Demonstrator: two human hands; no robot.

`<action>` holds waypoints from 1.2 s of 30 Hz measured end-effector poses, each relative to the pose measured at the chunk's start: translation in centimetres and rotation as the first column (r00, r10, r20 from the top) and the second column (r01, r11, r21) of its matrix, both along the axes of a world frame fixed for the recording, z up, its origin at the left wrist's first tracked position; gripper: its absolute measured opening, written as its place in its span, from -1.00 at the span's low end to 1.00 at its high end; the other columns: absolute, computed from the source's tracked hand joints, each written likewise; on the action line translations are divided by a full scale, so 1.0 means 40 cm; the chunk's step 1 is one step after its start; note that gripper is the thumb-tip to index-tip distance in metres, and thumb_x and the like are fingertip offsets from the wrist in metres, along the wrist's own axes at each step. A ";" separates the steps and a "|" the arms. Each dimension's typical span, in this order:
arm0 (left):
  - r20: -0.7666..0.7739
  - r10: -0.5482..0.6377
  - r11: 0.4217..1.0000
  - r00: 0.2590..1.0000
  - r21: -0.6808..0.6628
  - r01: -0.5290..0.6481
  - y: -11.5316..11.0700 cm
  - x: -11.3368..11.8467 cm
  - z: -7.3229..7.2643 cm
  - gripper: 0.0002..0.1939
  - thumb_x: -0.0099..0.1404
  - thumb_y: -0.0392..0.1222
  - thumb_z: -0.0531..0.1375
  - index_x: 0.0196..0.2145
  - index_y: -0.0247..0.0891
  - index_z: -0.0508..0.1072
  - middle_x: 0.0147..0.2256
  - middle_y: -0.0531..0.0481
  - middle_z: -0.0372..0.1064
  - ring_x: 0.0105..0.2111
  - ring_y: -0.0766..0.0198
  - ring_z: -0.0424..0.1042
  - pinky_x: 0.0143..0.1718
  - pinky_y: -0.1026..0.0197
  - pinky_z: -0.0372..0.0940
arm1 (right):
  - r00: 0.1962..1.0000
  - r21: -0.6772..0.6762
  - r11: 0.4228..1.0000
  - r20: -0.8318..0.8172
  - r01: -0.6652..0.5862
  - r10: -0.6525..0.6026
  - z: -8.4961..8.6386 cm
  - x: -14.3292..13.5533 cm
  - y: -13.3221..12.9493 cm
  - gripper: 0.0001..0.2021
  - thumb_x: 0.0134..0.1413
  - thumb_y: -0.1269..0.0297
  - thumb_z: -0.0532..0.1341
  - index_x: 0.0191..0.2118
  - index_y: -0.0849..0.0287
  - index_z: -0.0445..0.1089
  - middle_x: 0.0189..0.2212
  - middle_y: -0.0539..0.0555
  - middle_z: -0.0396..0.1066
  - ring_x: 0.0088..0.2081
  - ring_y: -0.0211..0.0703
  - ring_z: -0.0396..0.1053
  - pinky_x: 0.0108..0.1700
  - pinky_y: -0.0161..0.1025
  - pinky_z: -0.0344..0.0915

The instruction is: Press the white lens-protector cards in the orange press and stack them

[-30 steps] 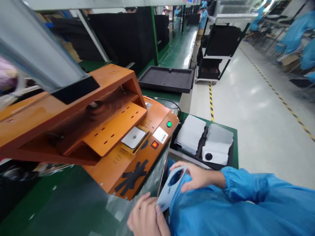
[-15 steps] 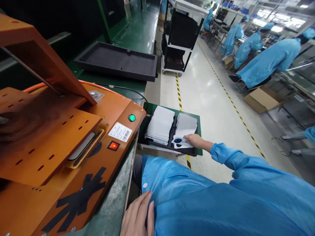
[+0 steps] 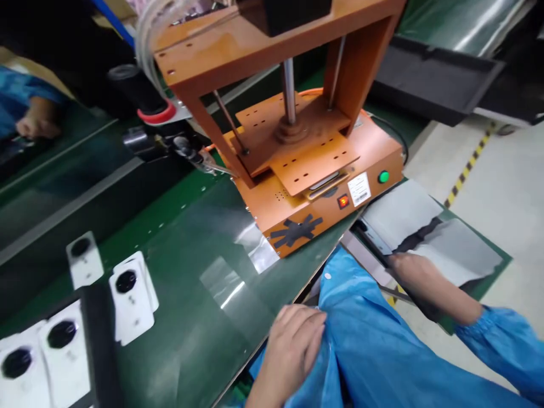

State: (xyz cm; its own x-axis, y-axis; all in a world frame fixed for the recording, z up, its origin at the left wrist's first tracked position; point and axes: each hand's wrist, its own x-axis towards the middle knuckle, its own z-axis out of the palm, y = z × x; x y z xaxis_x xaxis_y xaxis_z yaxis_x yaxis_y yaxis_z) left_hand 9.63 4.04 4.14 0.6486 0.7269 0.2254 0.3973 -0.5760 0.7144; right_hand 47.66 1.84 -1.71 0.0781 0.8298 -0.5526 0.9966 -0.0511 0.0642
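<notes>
My left hand (image 3: 293, 345) rests at the table's front edge against the blue smock, fingers laid flat and holding nothing. My right hand (image 3: 423, 277) is at the black tray (image 3: 425, 309) beside the table, its fingers curled in at the tray's near side. Blur hides what they grip. In that tray lie two stacks of white panels (image 3: 399, 209), one on each side of a dark divider. Nearest to both hands stands an orange press machine (image 3: 293, 209) with a lit green button (image 3: 383, 177) and a lit red switch (image 3: 343, 201).
White panels with black round patches (image 3: 131, 303) lie at the table's left, some in a black foam tray (image 3: 100, 340). Clear film (image 3: 232, 289) lies on the green table (image 3: 182, 340). A black tray (image 3: 429, 73) sits behind the press. Another person's hand (image 3: 38, 119) shows at upper left.
My view has swung left, bringing the whole press and the panels on the table into sight. My right hand has shifted from a panel's right side to the tray's near side.
</notes>
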 end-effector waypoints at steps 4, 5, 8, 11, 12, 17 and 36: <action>-0.043 0.449 0.890 0.893 0.112 -0.442 0.031 -0.160 -0.006 -0.75 0.40 -0.36 0.15 -0.04 -0.15 0.52 -0.12 -0.04 0.56 -0.09 0.20 0.50 0.04 0.05 0.36 | 0.642 0.326 0.814 -0.501 -0.481 0.580 0.099 -0.313 0.111 -0.77 0.39 0.16 0.13 -0.24 0.10 0.48 -0.30 0.11 0.55 -0.22 -0.12 0.51 -0.15 -0.23 0.35; -0.051 0.562 0.822 0.826 0.143 -0.550 0.048 -0.201 -0.010 -0.78 0.42 -0.32 0.15 -0.07 -0.15 0.53 -0.14 -0.04 0.55 -0.10 0.19 0.50 0.04 0.05 0.36 | 0.505 0.456 0.726 -0.524 -0.515 0.686 0.125 -0.396 0.141 -0.74 0.42 0.14 0.09 -0.24 0.10 0.46 -0.32 0.08 0.53 -0.24 -0.14 0.48 -0.16 -0.23 0.34; -0.062 0.755 0.649 0.653 0.216 -0.730 0.106 -0.301 -0.027 -0.81 0.44 -0.17 0.14 -0.10 -0.18 0.55 -0.14 -0.07 0.53 -0.07 0.15 0.49 0.08 0.02 0.35 | 0.328 0.687 0.611 -0.516 -0.394 0.791 0.167 -0.622 0.239 -0.72 0.45 0.14 0.06 -0.25 0.10 0.42 -0.31 0.03 0.49 -0.25 -0.20 0.42 -0.24 -0.26 0.28; -0.089 0.788 0.611 0.609 0.232 -0.757 0.154 -0.350 -0.051 -0.72 0.41 -0.02 0.18 -0.06 -0.20 0.55 0.01 -0.15 0.48 0.05 0.06 0.44 0.18 -0.07 0.29 | 0.387 0.763 0.602 -0.495 -0.236 0.778 0.149 -0.781 0.341 -0.83 0.44 0.25 0.08 -0.09 0.14 0.40 -0.20 0.07 0.47 -0.18 -0.16 0.39 -0.18 -0.24 0.28; -0.123 0.785 0.617 0.607 0.238 -0.750 0.165 -0.355 -0.060 -0.68 0.39 0.02 0.20 -0.02 -0.19 0.55 0.08 -0.17 0.44 0.10 0.02 0.41 0.20 -0.11 0.26 | 0.412 0.776 0.586 -0.467 -0.235 0.783 0.134 -0.813 0.372 -0.86 0.42 0.30 0.11 -0.06 0.16 0.39 -0.17 0.10 0.45 -0.14 -0.12 0.37 -0.16 -0.21 0.27; -0.252 0.797 0.602 0.549 0.270 -0.751 0.180 -0.346 -0.092 -0.62 0.39 0.09 0.20 0.08 -0.04 0.53 0.18 -0.05 0.43 0.19 -0.09 0.29 0.23 -0.23 0.14 | 0.516 0.778 0.591 -0.424 -0.213 0.744 0.067 -0.844 0.463 -0.86 0.35 0.41 0.14 -0.11 0.18 0.45 -0.17 0.14 0.40 -0.10 -0.02 0.27 -0.09 -0.11 0.20; -0.289 0.769 0.637 0.570 0.274 -0.720 0.172 -0.346 -0.082 -0.61 0.38 0.07 0.19 0.11 0.00 0.50 0.20 -0.03 0.42 0.22 -0.09 0.26 0.20 -0.19 0.10 | 0.376 0.864 0.277 -0.111 -0.421 0.920 0.086 -0.853 0.439 -0.85 0.39 0.37 0.13 -0.22 0.20 0.42 -0.23 0.11 0.42 -0.12 -0.02 0.25 -0.11 -0.07 0.14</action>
State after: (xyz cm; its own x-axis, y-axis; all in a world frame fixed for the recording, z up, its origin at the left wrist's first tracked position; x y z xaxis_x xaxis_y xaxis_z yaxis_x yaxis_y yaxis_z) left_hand -4.23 10.91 0.87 -0.0648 0.9736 0.2187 0.9234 -0.0246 0.3830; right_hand 13.54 19.42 1.74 -0.7760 0.4549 0.4369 0.4491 0.8849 -0.1237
